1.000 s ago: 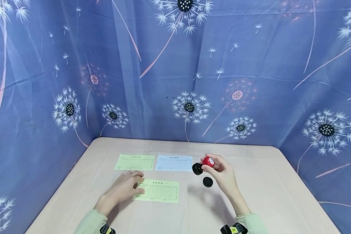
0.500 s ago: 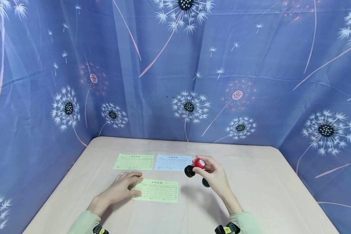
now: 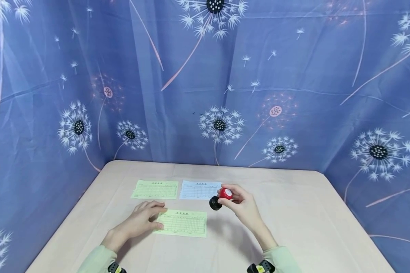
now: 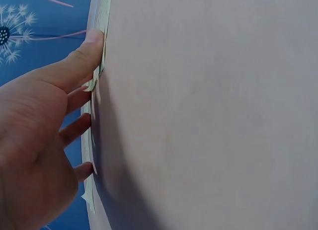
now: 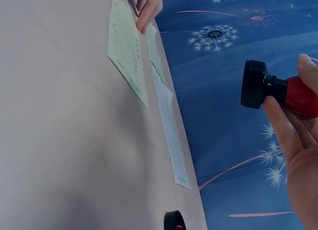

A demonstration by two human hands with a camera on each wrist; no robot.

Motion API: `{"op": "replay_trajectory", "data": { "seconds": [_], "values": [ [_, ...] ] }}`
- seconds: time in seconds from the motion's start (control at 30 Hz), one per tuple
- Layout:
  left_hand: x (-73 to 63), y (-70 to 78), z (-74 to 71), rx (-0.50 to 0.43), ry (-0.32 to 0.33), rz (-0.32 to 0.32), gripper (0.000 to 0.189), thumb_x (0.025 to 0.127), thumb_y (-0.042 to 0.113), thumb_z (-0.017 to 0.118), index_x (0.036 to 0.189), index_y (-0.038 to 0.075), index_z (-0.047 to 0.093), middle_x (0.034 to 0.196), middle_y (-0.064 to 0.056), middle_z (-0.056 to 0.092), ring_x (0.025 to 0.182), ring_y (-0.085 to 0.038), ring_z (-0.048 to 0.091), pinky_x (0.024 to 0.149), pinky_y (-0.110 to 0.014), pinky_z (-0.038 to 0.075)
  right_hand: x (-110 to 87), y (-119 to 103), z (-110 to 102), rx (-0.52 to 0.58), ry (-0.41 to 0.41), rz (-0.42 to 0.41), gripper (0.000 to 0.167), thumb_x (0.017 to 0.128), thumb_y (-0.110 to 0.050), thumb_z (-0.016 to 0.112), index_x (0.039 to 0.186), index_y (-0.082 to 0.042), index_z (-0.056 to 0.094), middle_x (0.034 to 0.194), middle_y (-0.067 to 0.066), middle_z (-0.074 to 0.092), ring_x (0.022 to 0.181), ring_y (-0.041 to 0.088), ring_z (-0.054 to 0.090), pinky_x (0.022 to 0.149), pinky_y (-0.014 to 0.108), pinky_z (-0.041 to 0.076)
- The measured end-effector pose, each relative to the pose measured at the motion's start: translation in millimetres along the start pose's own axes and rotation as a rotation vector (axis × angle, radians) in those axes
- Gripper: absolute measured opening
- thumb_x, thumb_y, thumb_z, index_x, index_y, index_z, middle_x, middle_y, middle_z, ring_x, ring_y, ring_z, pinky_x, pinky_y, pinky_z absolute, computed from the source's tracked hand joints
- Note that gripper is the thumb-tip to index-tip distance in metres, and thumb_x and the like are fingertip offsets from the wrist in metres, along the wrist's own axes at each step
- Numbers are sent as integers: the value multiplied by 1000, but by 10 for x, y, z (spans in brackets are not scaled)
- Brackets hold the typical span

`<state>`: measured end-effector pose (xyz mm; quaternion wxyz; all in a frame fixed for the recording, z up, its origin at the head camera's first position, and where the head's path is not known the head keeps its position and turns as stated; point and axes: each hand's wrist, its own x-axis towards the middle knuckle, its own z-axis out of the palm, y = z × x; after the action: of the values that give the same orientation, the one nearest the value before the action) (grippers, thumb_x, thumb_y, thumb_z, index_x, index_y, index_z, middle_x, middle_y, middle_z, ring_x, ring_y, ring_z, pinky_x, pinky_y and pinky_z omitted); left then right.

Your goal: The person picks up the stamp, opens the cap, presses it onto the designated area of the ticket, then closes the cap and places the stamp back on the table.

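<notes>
My right hand (image 3: 244,208) grips the red knob of a rubber stamp (image 3: 225,193) in the air, to the right of the near green form slip (image 3: 182,223). The stamp's round black base points left and down in the head view; in the right wrist view the black base (image 5: 254,84) is apart from the table. My left hand (image 3: 136,220) rests with its thumb and fingertips on the left edge of that near slip. The stamp's black round cap (image 5: 174,221) lies on the table in the right wrist view; the right hand hides it in the head view.
Behind the near slip lie another green slip (image 3: 155,189) and a blue slip (image 3: 196,189), side by side on the pale table (image 3: 287,212). A blue curtain (image 3: 177,113) with dandelion prints hangs at the back and both sides.
My right hand has carried the stamp left and slightly down, toward the near green slip, and now covers the cap in the head view. My left hand stays on the slip's edge.
</notes>
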<state>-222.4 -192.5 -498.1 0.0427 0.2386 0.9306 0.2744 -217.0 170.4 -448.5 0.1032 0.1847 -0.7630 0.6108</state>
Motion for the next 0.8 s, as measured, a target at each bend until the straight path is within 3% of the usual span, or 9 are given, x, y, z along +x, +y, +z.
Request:
{"op": "replay_trajectory", "data": {
  "seconds": [0.37,0.67,0.8],
  "values": [
    [-14,-55,40,16,-6,-8,68,82,53,71,135,12,61,148,-7,51,136,-35,40,114,-63,26,-2,6,163,-38,-33,54,41,81,-19,83,119,-20,69,104,11,76,78,11,72,73,25,60],
    [-21,-84,71,3,12,-44,64,82,52,74,134,16,63,148,-3,52,137,-32,40,116,-61,25,7,-55,301,-59,-91,65,43,81,-13,81,122,-11,67,106,15,75,78,9,70,74,22,59],
    [0,-63,59,-7,16,-45,65,80,52,74,133,16,63,147,-4,52,137,-32,40,115,-62,25,2,3,320,-54,-101,47,43,81,-18,82,121,-14,68,104,12,76,78,9,71,74,22,59]
  ]
}}
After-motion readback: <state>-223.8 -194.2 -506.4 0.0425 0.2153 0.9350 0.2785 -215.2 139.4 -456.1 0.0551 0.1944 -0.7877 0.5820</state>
